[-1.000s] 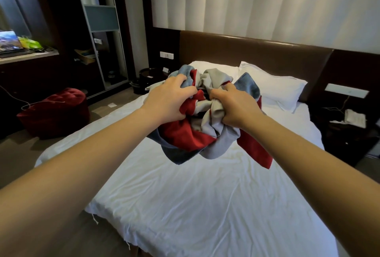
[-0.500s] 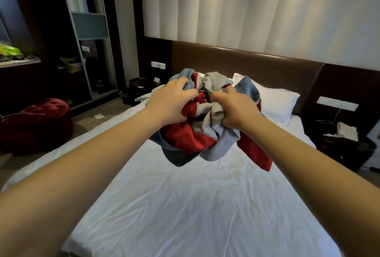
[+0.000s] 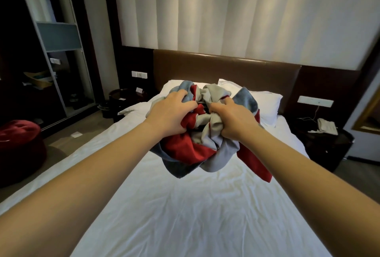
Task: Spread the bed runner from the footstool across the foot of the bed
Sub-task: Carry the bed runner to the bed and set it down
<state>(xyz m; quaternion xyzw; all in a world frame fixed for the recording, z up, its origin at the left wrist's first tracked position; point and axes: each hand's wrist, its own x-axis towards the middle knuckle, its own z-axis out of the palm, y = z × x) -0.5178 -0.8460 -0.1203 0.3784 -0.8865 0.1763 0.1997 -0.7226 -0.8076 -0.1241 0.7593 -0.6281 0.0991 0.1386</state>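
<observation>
We hold the runner [image 3: 197, 133] bunched in the air above the bed [image 3: 185, 205]. Our left hand [image 3: 170, 112] and right hand [image 3: 234, 119] both clench its folds. The footstool [image 3: 19, 145] sits left of the bed.

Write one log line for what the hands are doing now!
left hand: gripping | right hand: gripping | bed runner: bunched, above bed

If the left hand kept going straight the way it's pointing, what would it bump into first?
Probably the left-side pillow at the head of the bed. The left hand, gripping the bed runner, points toward it, with the headboard beyond. Depth is hard to judge.
</observation>
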